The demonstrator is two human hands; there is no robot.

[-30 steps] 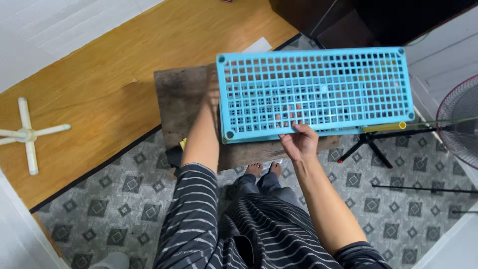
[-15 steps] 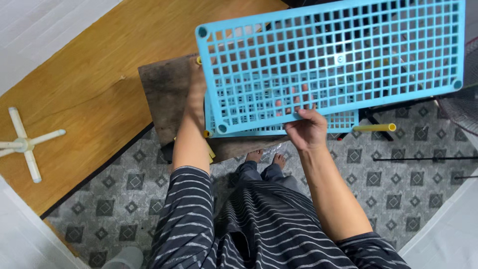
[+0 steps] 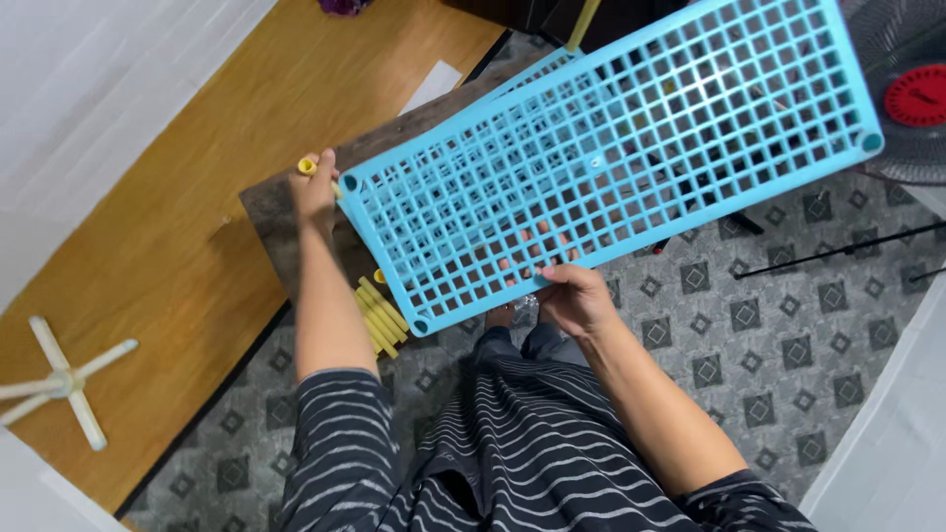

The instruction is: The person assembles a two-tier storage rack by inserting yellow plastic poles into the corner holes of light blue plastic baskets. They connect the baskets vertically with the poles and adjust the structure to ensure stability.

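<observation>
A light blue plastic grid shelf panel is held up and tilted in front of me. My right hand grips its near long edge, fingers showing through the holes. My left hand is closed around the top of a yellow tube standing at the panel's left corner. A second blue grid panel lies under the lifted one on a dark wooden table; most of it is hidden. Several loose yellow tubes lie by the table's near edge.
A standing fan and black stand legs are at the right. A white cross-shaped base lies on the wooden floor at the left. Grey patterned carpet covers the floor around my feet. A white wall runs along the right.
The upper blue panel was lifted off the lower one and swung, its right end rising toward the far right. My left hand moved from under the panel to the yellow tube at the left corner.
</observation>
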